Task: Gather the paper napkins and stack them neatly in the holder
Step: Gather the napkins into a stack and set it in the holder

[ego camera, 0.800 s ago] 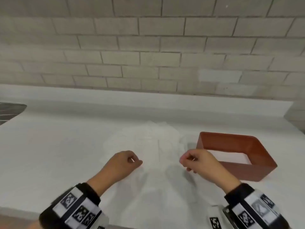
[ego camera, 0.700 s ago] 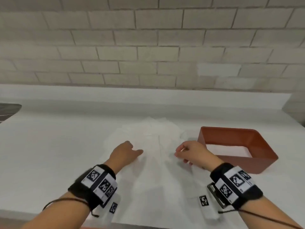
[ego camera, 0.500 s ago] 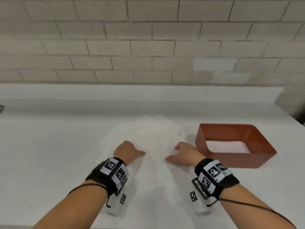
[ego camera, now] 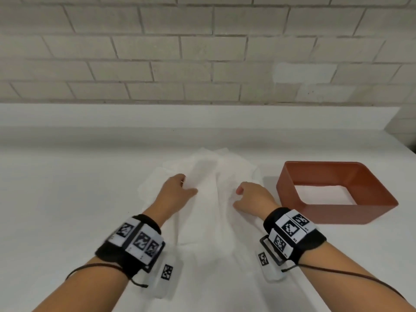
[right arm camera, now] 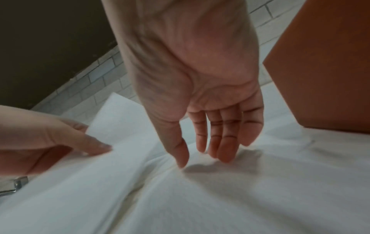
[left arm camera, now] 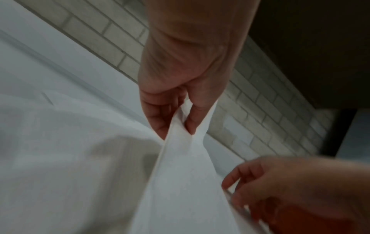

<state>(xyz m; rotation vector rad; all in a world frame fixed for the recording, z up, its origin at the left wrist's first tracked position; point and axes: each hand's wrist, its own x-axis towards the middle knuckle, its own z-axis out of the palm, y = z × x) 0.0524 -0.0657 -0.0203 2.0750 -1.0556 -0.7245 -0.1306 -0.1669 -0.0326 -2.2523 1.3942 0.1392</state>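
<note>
Napkins [ego camera: 211, 194] lie loose on the bench [ego camera: 67, 188], holder [ego camera: 337, 212] just right of them and unfilled. Both arms have reached further forward than 0.8 s ago. Left hand [left arm camera: 180, 88] now pinches a napkin edge; right hand [right arm camera: 210, 110] fingers apart, relaxed, tips on paper. Gathering has begun.

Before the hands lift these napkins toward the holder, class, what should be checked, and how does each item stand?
1. Left hand pinching a napkin edge: ok.
2. Right hand holding napkins: not ok, fingers relaxed, only the thumb tip touching them.
3. Napkins gathered and squared: not ok, still a loose spread.
4. Holder upright and open on top: ok.
5. Holder free of earlier napkins: cannot tell, white shows inside.
6. Counter path to holder unblocked: ok.
</note>
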